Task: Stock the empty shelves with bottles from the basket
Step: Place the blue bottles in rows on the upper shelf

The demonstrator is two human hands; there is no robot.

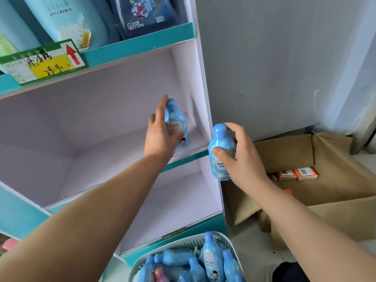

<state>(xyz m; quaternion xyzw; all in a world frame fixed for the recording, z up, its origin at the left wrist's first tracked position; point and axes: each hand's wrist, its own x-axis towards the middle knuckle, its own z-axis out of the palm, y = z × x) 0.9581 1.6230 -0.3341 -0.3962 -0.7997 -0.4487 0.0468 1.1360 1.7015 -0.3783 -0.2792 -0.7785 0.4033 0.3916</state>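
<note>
The left arm reaches up and forward into the empty middle shelf (114, 123), its left hand (162, 137) wrapped around an upright blue bottle (176, 123) near the shelf's right rear corner, thumb in front, fingers behind; whether the bottle's base touches the shelf cannot be told. The right hand (240, 157) is raised just outside the shelf's right front edge, gripping a second blue bottle (220, 151) upright, thumb across its body and fingertips on its cap. More blue bottles (211, 259) lie heaped in the white basket (234, 247) at the bottom edge.
</note>
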